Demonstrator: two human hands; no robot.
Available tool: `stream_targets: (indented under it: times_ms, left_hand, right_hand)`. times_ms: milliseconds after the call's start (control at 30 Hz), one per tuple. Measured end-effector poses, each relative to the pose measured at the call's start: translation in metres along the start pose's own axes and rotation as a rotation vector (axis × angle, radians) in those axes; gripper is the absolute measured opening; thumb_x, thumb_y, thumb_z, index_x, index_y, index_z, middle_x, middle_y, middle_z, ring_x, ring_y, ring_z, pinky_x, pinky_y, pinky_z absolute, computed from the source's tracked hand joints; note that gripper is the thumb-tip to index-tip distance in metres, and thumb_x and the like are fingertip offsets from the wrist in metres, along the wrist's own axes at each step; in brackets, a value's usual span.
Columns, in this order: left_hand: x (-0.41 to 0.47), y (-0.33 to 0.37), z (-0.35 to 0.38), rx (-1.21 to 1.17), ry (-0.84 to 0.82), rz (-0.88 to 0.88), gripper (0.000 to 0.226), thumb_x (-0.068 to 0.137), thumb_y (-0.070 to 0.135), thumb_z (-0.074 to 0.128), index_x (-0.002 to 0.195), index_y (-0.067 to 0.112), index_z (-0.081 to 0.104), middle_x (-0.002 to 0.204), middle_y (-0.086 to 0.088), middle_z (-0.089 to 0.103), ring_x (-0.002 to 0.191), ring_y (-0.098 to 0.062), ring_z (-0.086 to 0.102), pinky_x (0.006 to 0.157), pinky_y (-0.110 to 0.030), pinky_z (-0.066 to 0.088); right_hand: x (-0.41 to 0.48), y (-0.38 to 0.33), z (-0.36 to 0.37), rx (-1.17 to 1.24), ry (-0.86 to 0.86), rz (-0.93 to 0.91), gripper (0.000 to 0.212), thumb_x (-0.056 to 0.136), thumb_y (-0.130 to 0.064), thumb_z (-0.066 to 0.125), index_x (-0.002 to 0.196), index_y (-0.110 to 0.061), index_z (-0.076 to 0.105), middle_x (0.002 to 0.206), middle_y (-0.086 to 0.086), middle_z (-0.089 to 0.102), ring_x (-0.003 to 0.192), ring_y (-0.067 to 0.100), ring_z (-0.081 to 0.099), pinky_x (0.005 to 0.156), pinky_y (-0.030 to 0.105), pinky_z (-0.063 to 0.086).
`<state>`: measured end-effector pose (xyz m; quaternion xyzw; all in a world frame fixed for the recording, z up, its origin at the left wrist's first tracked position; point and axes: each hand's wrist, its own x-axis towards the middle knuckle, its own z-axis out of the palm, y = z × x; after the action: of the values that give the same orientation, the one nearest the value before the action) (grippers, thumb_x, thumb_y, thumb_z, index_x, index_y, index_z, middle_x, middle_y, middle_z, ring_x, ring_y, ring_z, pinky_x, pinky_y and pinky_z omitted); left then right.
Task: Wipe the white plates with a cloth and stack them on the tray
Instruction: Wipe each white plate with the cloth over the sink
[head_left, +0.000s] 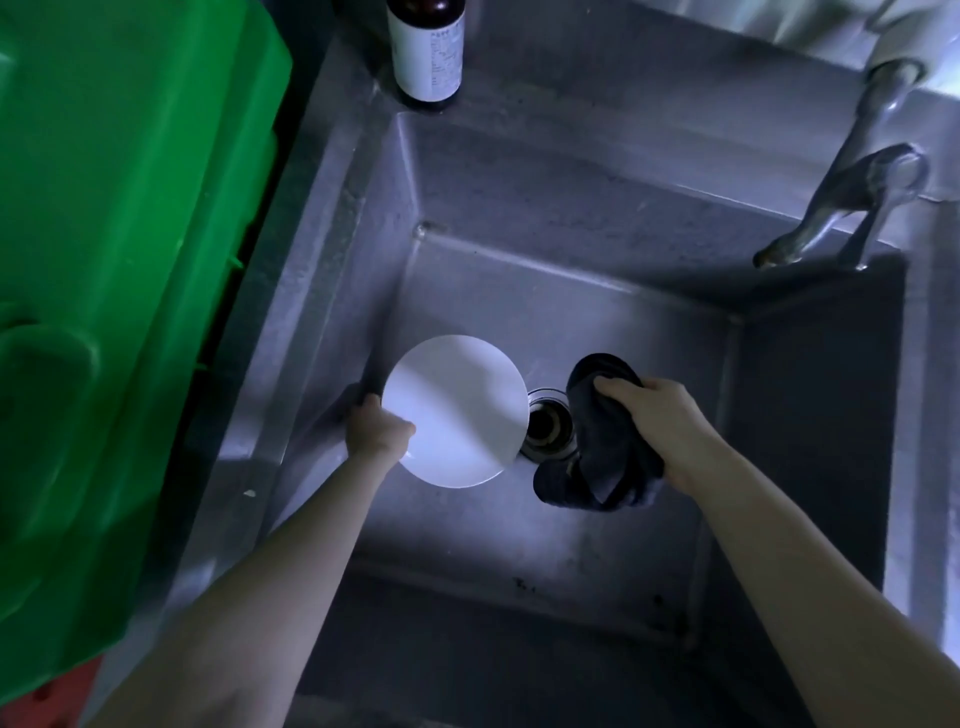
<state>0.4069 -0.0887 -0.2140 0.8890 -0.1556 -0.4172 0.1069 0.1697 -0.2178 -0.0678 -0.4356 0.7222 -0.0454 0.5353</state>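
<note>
Seen from above: one deep stainless-steel sink (597, 218), dull and streaked, filling most of the view. Pressed against its left rim, one bright green plastic bin (130, 260), with a sliver of something red (47, 696) under its near corner. At the far right of the sink, one metal tap (852, 208), spout angled down and left over the basin. On the far-left corner of the worktop, one dark bottle (426, 52) with a white label, upright, top cut off by the frame.

Low inside the basin, left of centre, one white plate (462, 410): round, so no long axis to speak of, face turned up and tipped slightly toward the camera. Gripped at its near-left rim by the left hand (376, 428), thumb curled over the top face, fingers tucked behind the rim. Impossible to tell whether lifted clear of the sink floor or resting on it.

To the right, apart from the plate, one dark cloth (602, 447), clutched in the right hand (670, 421), fingers wrapped over its upper end. Long axis running far to near, the near end bunched and hanging below the wrist. Between plate and cloth, one round drain (548, 423), its left edge hidden by the plate rim.
</note>
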Motion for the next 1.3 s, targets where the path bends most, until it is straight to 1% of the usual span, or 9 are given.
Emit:
stream_targets:
  times_ms: [300, 567, 733, 833, 933, 1000, 1067, 1233, 1300]
  left_hand:
    - [-0.049, -0.009, -0.015, -0.607, -0.27, -0.07, 0.058, 0.091, -0.002, 0.062, 0.145, 0.01, 0.044, 0.142, -0.013, 0.055, 0.127, -0.036, 0.054, 0.09, -0.048, 0.055]
    - [-0.154, 0.007, -0.042, -1.012, -0.355, 0.149, 0.046, 0.106, 0.017, 0.048, 0.151, 0.023, 0.043, 0.143, -0.005, 0.056, 0.125, -0.031, 0.056, 0.08, -0.042, 0.058]
    - [-0.234, 0.036, -0.05, -1.134, -0.276, 0.272, 0.04, 0.108, 0.032, 0.044, 0.147, 0.023, 0.049, 0.137, -0.006, 0.065, 0.124, -0.03, 0.062, 0.097, -0.05, 0.055]
    - [-0.282, 0.059, -0.05, -1.144, -0.284, 0.351, 0.041, 0.108, 0.038, 0.041, 0.144, 0.023, 0.054, 0.134, -0.003, 0.068, 0.122, -0.027, 0.065, 0.098, -0.048, 0.055]
    - [-0.325, 0.083, -0.049, -1.215, -0.275, 0.289, 0.046, 0.103, 0.05, 0.044, 0.137, 0.024, 0.061, 0.129, -0.005, 0.07, 0.119, -0.028, 0.066, 0.098, -0.049, 0.054]
    - [-0.347, 0.097, -0.05, -1.219, -0.271, 0.297, 0.047, 0.104, 0.049, 0.043, 0.133, 0.018, 0.062, 0.132, -0.009, 0.068, 0.118, -0.025, 0.065, 0.104, -0.049, 0.049]
    - [-0.362, 0.106, -0.055, -1.237, -0.273, 0.296, 0.047, 0.105, 0.045, 0.042, 0.13, 0.01, 0.063, 0.134, -0.013, 0.066, 0.107, -0.023, 0.067, 0.096, -0.043, 0.052]
    - [-0.38, 0.115, -0.071, -1.359, -0.492, 0.321, 0.065, 0.093, 0.068, 0.05, 0.112, 0.013, 0.079, 0.114, -0.011, 0.076, 0.109, -0.027, 0.072, 0.097, -0.04, 0.052]
    - [-0.382, 0.116, -0.07, -1.376, -0.452, 0.392, 0.057, 0.106, 0.047, 0.037, 0.092, 0.015, 0.082, 0.092, -0.001, 0.08, 0.086, -0.015, 0.077, 0.072, -0.027, 0.06]
  right_hand:
    - [-0.03, 0.0, -0.036, 0.035, -0.04, -0.008, 0.023, 0.084, -0.031, 0.073, 0.087, -0.009, 0.071, 0.09, 0.015, 0.074, 0.085, 0.032, 0.071, 0.085, 0.051, 0.058]
    - [-0.094, -0.004, -0.108, 0.109, -0.042, -0.143, 0.037, 0.088, -0.039, 0.07, 0.097, -0.003, 0.069, 0.095, 0.02, 0.073, 0.087, 0.036, 0.071, 0.084, 0.057, 0.056]
    - [-0.15, -0.018, -0.158, 0.287, -0.017, -0.294, 0.027, 0.087, -0.039, 0.069, 0.082, -0.012, 0.067, 0.084, 0.015, 0.071, 0.079, 0.032, 0.069, 0.08, 0.05, 0.056]
    - [-0.188, -0.027, -0.162, 0.282, -0.094, -0.518, 0.029, 0.077, -0.037, 0.071, 0.082, -0.01, 0.065, 0.083, 0.013, 0.069, 0.079, 0.021, 0.063, 0.077, 0.041, 0.051]
    - [-0.22, -0.017, -0.145, -0.156, -0.157, -0.865, 0.019, 0.08, -0.039, 0.066, 0.088, -0.023, 0.061, 0.088, -0.006, 0.068, 0.082, 0.016, 0.058, 0.078, 0.04, 0.049]
    - [-0.229, -0.002, -0.135, -0.555, -0.051, -1.246, 0.012, 0.091, -0.031, 0.063, 0.099, -0.022, 0.065, 0.115, -0.007, 0.065, 0.089, 0.022, 0.053, 0.083, 0.039, 0.046]
    - [-0.235, 0.011, -0.135, -0.836, 0.047, -1.462, 0.033, 0.099, -0.036, 0.053, 0.125, -0.02, 0.065, 0.143, -0.003, 0.052, 0.106, 0.028, 0.054, 0.093, 0.04, 0.044]
    - [-0.249, 0.011, -0.149, -0.851, -0.105, -1.62, 0.043, 0.106, -0.038, 0.033, 0.14, -0.023, 0.054, 0.157, -0.012, 0.032, 0.151, 0.013, 0.011, 0.122, 0.041, 0.008]
    - [-0.253, -0.004, -0.151, -0.689, -0.218, -1.565, 0.04, 0.105, -0.028, 0.039, 0.14, -0.015, 0.052, 0.159, -0.008, 0.028, 0.151, 0.01, 0.013, 0.122, 0.036, 0.013]
